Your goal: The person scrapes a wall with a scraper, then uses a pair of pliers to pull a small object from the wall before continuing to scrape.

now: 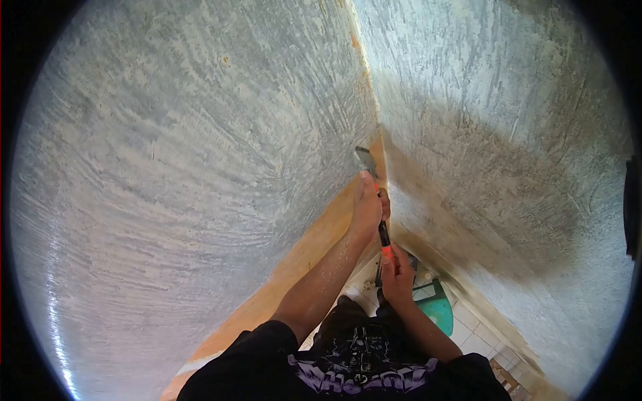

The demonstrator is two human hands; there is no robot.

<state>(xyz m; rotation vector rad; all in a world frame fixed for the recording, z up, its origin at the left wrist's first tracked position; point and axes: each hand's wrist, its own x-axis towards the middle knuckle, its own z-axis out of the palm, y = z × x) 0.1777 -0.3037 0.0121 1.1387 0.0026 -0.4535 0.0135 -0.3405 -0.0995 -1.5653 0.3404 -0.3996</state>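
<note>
A long-handled scraper (365, 159) with a black and orange handle points up toward the corner between two walls. Its flat metal blade is near the left wall (200, 147), just left of the corner line; whether it touches is unclear. My left hand (370, 206) is wrapped round the handle just below the blade. Lower down, my right hand (397, 275) grips the orange part near the handle's other end. Rough grey streaks cover the upper part of both walls, and an orange-brown band (314, 237) shows below the grey on the left wall.
The right wall (508, 167) carries a large shadow. Below my right forearm, a green plastic object (438, 311) stands on the white tiled floor (468, 319). A brown slatted item (505, 377) lies at the lower right. Dark objects are partly hidden behind my right hand.
</note>
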